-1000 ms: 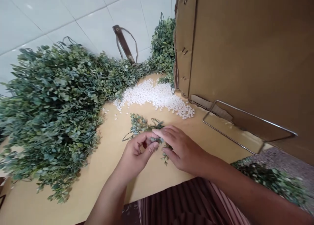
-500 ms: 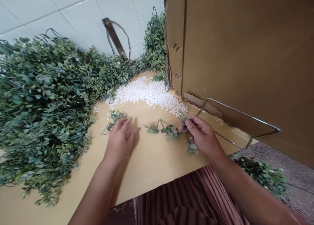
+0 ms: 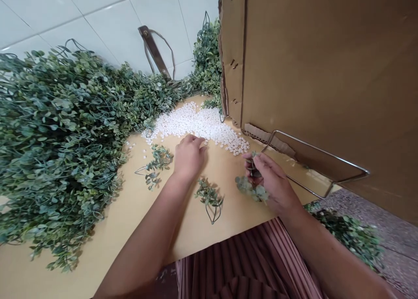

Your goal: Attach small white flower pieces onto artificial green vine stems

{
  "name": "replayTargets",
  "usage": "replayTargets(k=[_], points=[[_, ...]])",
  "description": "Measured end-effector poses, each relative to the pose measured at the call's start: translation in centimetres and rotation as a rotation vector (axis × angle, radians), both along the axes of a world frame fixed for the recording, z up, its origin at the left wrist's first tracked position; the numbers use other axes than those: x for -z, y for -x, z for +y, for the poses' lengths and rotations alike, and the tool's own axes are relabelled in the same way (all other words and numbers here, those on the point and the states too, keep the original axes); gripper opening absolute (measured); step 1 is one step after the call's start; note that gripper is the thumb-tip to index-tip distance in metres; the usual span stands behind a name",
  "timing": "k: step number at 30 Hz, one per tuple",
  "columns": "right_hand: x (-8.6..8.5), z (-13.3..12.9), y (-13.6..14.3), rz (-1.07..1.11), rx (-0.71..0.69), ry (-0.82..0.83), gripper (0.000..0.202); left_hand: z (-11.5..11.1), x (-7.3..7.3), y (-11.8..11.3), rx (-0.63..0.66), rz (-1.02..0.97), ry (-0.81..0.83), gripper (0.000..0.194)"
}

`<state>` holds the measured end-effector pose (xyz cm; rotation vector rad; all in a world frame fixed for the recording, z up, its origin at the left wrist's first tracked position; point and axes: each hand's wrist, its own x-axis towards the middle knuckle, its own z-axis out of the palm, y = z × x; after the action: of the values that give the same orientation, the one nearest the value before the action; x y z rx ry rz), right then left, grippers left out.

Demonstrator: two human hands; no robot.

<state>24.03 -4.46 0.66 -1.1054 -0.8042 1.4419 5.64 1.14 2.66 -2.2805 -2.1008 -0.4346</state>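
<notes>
My left hand (image 3: 190, 156) reaches to the near edge of the pile of small white pieces (image 3: 196, 120), its fingers bent together; what is between the fingertips is too small to make out. My right hand (image 3: 269, 175) is closed on a green leafy sprig (image 3: 251, 188), whose leaves hang below the fingers. Between my forearms another sprig (image 3: 209, 192) lies on the board, its dark looped stem pointing toward me. A further sprig (image 3: 158, 157) rests left of my left hand.
A large heap of green foliage (image 3: 58, 129) covers the left side. At right stand a cardboard box (image 3: 320, 72) and a metal wire frame (image 3: 321, 153). A strap with a dark bar (image 3: 155, 53) leans on the tiled wall. More foliage (image 3: 351, 236) lies low at right.
My left hand has moved right and forward to the white pieces. A sprig now lies between my forearms, where none rested before. My right hand stays closed near the same place.
</notes>
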Motion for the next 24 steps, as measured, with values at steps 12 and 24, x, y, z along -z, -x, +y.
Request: replayTargets(k=[12,24], points=[[1.0,0.6,0.3,-0.032,-0.142,-0.053,0.036,1.1,0.5,-0.3,-0.111,-0.462,0.068,0.015],[0.2,-1.5,2.3,-0.307,-0.296,-0.337,0.028,-7.4,-0.6,-2.1,-0.159,-1.623,0.451,0.026]])
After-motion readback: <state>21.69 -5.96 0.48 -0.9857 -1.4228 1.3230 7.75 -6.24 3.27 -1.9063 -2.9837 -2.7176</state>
